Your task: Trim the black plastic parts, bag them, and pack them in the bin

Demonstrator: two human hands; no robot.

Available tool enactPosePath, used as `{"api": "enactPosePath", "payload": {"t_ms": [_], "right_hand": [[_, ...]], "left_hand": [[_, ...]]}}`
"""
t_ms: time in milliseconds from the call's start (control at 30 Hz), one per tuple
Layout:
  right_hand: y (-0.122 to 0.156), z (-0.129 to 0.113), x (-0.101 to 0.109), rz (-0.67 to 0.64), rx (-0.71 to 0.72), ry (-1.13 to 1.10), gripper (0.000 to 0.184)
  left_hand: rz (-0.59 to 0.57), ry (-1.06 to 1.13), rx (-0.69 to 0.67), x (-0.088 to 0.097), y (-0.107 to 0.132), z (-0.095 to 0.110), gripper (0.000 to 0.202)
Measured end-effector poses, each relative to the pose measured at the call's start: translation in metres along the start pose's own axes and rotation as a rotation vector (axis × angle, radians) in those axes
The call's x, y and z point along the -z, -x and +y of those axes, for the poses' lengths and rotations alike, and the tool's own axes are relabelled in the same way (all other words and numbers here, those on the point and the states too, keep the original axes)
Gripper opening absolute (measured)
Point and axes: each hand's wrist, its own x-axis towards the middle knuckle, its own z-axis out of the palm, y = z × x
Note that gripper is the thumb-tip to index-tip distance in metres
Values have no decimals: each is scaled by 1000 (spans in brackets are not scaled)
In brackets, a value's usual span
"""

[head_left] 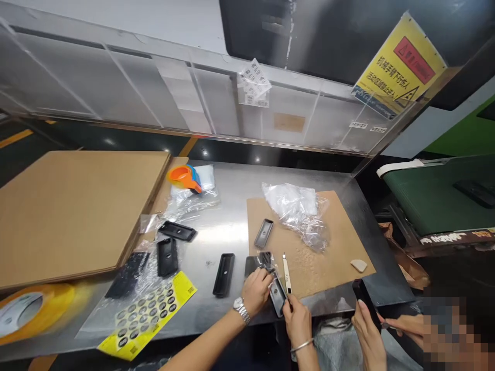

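My left hand (257, 292), with a watch at its wrist, pinches the upper end of a small black plastic tray (277, 296). Clear film shows near its fingertips. My right hand (298, 317), wearing a bangle, has its fingers closed at the tray's right edge. A slim pale-handled knife (286, 273) points away from me, its near end against the right fingers; whether that hand also grips it I cannot tell. Beyond the left hand are a dark piece (251, 265) and a grey-looking tray (263, 233). Another black tray (224, 275) rests to the left.
Crumpled clear bags (299, 206) lie on a cardboard sheet (348, 242). At left are stacked cardboard (77, 206), an orange tape roll (182, 178), more black trays (167, 256), yellow sticker sheet (149, 317) and large tape roll (58, 309). A co-worker's hands (369, 330) hold a black part.
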Motion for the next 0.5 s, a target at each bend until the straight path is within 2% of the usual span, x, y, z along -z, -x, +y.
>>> {"api": "enactPosePath", "payload": {"t_ms": [133, 300, 367, 400, 433, 500], "right_hand": [[-6, -5, 2, -10, 53, 52, 31], [-21, -9, -4, -89, 31, 91, 48], [-27, -14, -6, -71, 11, 217, 52], [-31, -18, -6, -67, 17, 299, 56], [-36, -21, -5, -78, 25, 359, 60], [-49, -30, -1, -178, 2, 385, 60]], "left_hand": [[7, -23, -93, 7, 4, 8, 14], [78, -87, -39, 23, 9, 16, 11], [91, -96, -81, 25, 11, 21, 14], [102, -81, -162, 26, 11, 24, 13], [119, -89, -163, 26, 11, 25, 13], [137, -94, -113, 32, 10, 23, 14]]}}
